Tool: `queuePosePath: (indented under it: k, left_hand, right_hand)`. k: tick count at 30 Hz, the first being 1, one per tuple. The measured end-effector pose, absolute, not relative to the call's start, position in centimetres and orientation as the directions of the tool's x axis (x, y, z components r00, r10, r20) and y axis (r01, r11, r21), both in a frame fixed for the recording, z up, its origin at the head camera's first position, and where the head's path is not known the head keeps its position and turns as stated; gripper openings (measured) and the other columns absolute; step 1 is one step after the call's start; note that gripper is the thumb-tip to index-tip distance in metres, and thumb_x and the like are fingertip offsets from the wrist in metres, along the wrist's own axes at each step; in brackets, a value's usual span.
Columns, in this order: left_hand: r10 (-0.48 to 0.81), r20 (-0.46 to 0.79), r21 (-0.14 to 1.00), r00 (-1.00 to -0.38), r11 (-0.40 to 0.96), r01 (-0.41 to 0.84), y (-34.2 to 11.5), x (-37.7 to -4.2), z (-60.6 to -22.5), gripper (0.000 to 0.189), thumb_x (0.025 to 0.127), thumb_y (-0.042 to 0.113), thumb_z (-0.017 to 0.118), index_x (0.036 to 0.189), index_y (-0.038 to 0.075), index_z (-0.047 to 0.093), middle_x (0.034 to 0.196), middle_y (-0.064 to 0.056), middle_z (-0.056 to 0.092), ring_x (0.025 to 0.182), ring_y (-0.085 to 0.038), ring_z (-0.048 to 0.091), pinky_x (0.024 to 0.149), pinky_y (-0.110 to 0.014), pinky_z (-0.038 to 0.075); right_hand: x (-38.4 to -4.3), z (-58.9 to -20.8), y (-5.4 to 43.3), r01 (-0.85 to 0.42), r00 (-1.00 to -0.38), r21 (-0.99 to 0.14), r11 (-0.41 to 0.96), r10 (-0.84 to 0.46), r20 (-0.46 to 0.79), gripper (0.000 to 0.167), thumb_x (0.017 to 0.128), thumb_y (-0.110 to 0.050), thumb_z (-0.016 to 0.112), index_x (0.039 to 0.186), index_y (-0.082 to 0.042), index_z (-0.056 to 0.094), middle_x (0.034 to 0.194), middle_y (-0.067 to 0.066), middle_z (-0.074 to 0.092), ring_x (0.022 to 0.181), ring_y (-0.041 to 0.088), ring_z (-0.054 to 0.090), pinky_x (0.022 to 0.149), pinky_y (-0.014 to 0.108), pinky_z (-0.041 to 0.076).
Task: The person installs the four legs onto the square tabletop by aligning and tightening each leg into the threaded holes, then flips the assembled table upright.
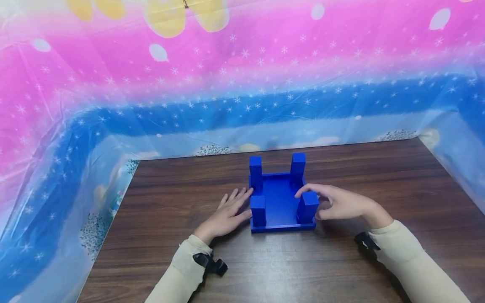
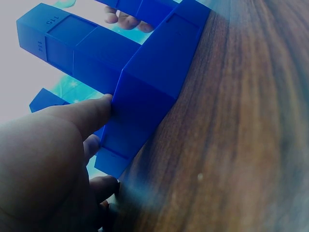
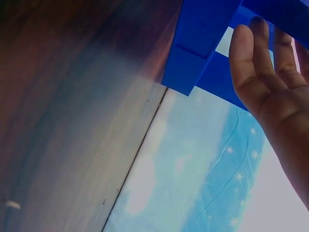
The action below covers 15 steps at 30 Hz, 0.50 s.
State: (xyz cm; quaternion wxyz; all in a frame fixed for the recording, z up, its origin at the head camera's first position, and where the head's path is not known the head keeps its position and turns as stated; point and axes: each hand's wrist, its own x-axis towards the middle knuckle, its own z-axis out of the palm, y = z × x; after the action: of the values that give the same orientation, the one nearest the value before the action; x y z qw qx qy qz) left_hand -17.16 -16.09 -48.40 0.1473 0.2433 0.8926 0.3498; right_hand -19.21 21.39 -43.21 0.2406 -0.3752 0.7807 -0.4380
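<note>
On the table stands a blue plastic frame (image 1: 279,202), a rimmed rectangular base with an upright square post at each corner, like a small table upside down. My left hand (image 1: 226,215) lies at its left side, fingers stretched out, fingertips and thumb touching the base rim and near-left post (image 1: 258,210). Raised marks reading 115 and 114 show on one post (image 2: 72,41) in the left wrist view. At the near-right post (image 1: 308,206) my right hand (image 1: 342,204) is loosely curved, index finger reaching behind it, thumb on the right. No firm grip shows; contact there is unclear.
The brown wood-grain table (image 1: 182,176) extends around the frame. A pink and blue patterned cloth (image 1: 242,97) hangs behind the table and along both sides. Black straps with small devices (image 1: 212,263) sit at both sleeve cuffs.
</note>
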Motion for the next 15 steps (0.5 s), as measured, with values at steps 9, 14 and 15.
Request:
queuePosePath:
  k: [9, 14, 15]
  left_hand:
    - [0.541, -0.088, 0.694, -0.836, 0.635, 0.338, -16.17, -17.27, -48.69, 0.069, 0.112, 0.047, 0.047, 0.171, 0.025, 0.018, 0.175, -0.01, 0.016, 0.163, -0.029, 0.0, 0.129, -0.054, -0.005]
    - [0.54, -0.084, 0.696, -0.837, 0.633, 0.338, -16.16, -17.27, -48.69, 0.069, 0.112, 0.047, 0.047, 0.171, 0.025, 0.018, 0.175, -0.011, 0.016, 0.163, -0.03, 0.0, 0.129, -0.055, -0.005]
    - [0.54, -0.085, 0.696, -0.838, 0.634, 0.337, -16.16, -17.25, -48.69, 0.069, 0.112, 0.047, 0.047, 0.171, 0.025, 0.018, 0.175, -0.011, 0.016, 0.163, -0.03, 0.0, 0.129, -0.055, -0.005]
  right_hand:
    - [-19.36, -43.39, 21.17, -0.455, -0.57, -0.85, 0.266, -0.82, 0.049, 0.063, 0.088, 0.02, 0.055, 0.141, -0.013, 0.054, 0.138, 0.013, 0.064, 0.051, 0.006, 0.03, 0.047, 0.021, 0.034]
    - [-19.36, -43.39, 21.12, -0.447, -0.56, -0.859, 0.249, -0.827, 0.051, 0.063, 0.088, 0.021, 0.053, 0.142, -0.013, 0.054, 0.137, 0.013, 0.065, 0.05, 0.007, 0.028, 0.046, 0.02, 0.032]
    - [-19.36, -43.4, 21.11, -0.444, -0.559, -0.86, 0.249, -0.828, 0.049, 0.063, 0.088, 0.021, 0.053, 0.142, -0.012, 0.054, 0.137, 0.014, 0.065, 0.05, 0.007, 0.028, 0.046, 0.02, 0.032]
